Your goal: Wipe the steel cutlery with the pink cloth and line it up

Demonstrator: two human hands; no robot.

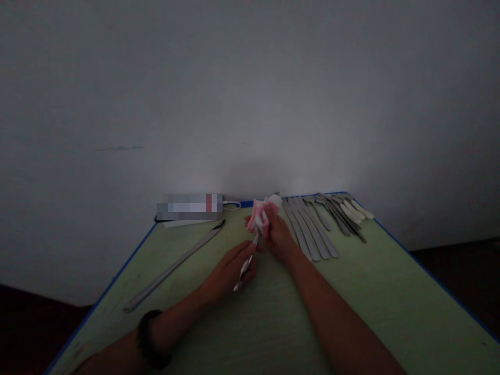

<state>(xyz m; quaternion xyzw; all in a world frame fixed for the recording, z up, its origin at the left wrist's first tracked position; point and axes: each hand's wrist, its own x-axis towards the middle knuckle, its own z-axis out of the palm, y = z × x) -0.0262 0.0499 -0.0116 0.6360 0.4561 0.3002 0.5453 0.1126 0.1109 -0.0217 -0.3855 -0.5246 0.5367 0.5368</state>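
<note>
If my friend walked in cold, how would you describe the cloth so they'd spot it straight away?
Start with the green table with the blue edge. Near its far side, find the person's right hand, just left of a row of metal cutlery. The cloth is bunched in that hand, and its pink and white set it apart from the grey metal nearby.

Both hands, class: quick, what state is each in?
Left hand: closed, holding a metal utensil.
Right hand: closed, holding a pink-and-white cloth against it.

A chunky dark band (144,338), perhaps beaded, rings the left wrist (158,329), and both forearms (326,297) are bare.
</note>
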